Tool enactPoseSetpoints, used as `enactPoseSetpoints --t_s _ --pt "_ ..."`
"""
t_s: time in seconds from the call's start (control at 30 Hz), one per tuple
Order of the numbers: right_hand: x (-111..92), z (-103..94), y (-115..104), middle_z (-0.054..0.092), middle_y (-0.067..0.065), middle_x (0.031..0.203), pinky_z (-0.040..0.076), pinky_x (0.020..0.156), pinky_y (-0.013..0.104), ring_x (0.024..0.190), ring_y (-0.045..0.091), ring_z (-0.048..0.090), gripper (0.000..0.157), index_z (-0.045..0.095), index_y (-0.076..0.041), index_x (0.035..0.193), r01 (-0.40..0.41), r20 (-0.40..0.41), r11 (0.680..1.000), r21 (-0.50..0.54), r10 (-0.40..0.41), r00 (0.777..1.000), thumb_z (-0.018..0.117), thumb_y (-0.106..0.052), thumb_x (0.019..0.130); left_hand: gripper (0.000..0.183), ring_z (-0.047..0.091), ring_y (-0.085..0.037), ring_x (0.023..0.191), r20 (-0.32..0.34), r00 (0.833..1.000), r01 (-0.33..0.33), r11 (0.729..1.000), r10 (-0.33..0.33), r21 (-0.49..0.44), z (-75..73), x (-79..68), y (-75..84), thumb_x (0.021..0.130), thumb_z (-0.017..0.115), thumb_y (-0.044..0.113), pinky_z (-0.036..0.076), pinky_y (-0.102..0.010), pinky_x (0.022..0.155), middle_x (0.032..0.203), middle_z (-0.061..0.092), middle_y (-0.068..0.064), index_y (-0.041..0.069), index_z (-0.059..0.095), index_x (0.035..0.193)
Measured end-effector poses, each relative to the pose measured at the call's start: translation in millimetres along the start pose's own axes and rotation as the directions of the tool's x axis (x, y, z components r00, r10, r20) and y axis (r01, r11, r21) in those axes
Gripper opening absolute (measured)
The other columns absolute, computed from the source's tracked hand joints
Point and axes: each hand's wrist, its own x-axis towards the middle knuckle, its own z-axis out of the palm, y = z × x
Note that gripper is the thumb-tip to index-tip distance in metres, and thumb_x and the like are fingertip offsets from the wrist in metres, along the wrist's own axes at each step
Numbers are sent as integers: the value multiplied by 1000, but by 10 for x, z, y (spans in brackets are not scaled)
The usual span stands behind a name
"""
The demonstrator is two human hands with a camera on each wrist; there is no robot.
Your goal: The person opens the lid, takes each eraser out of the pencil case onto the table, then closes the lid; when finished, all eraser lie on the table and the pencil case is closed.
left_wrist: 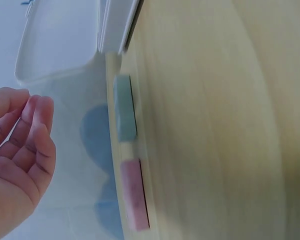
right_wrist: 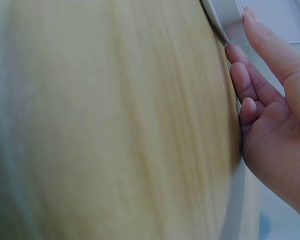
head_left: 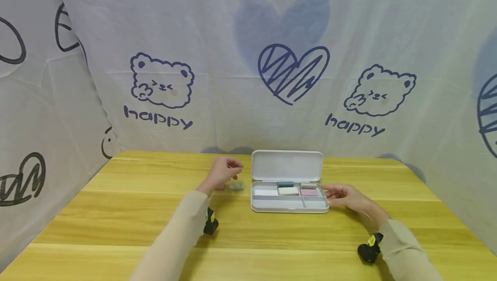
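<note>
An opened white pencil case [head_left: 277, 203] stands on the table, its lid [head_left: 287, 166] tilted up at the back. In its compartments lie a dark blue block [head_left: 285, 184], a white block [head_left: 288, 191], a pink block [head_left: 309, 192] and a greyish block [head_left: 308, 184], all eraser-like. My right hand [head_left: 347, 198] holds the case's right end, thumb and fingertips at its edge. Left of the case, my left hand [head_left: 223, 172] hovers with loosely bent fingers and nothing visible in them. Beneath it lie a pale green block [left_wrist: 124, 107] and a pink block [left_wrist: 134, 195], end to end.
The wooden table [head_left: 272, 246] spreads around the case. Behind it hangs a pale cloth [head_left: 225, 56] printed with hearts and bears. Each wrist wears a black camera, one on the left [head_left: 211, 222] and one on the right [head_left: 369, 251].
</note>
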Motion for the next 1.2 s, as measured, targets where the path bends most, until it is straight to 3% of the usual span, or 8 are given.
enactPoseSetpoints --t_s 0.13,0.3,0.53,0.73,0.93,1.2 --pt "-1 2 1 57 17 100 43 74 22 84 11 51 56 38 16 124 -6 -3 1000 3 6 1000 64 -7 81 12 57 -17 54 54 997 -49 999 49 0 114 5 43 80 63 1 47 -26 51 76 64 -8 -6 65 89" --pt "1 7 -5 56 17 102 43 74 22 84 12 51 56 37 16 125 -18 -7 1000 13 18 1000 64 -7 82 11 57 -15 55 148 982 -122 992 119 15 246 10 71 79 63 1 48 -25 52 78 64 -9 -5 66 88" --pt "2 15 5 56 17 103 42 75 22 85 14 50 57 38 15 126 -28 -12 1000 1 28 1000 64 -9 82 11 54 -12 56 221 962 -181 980 161 77 383 2 110 78 65 1 47 -22 52 79 65 -8 -4 68 88" --pt "-3 22 10 55 20 104 42 75 22 85 14 50 56 38 15 126 -23 -14 1000 6 23 1000 64 -8 82 13 54 -14 58 291 947 -167 981 132 100 434 -40 103 77 68 2 48 -26 56 87 65 -8 -3 68 88" --pt "6 22 5 56 18 103 42 74 22 85 13 50 56 37 15 126 -22 -12 1000 10 22 1000 64 -7 82 15 53 -16 73 317 941 -173 972 117 157 422 -72 81 75 70 3 44 -20 59 94 64 -10 -1 69 89" --pt "9 14 23 57 15 101 43 74 21 84 12 51 56 38 16 125 -3 -12 1000 1 3 1000 64 -7 81 20 47 -14 46 355 932 -127 985 76 120 390 -45 2 74 69 -1 39 -18 45 94 64 -11 -2 68 93"
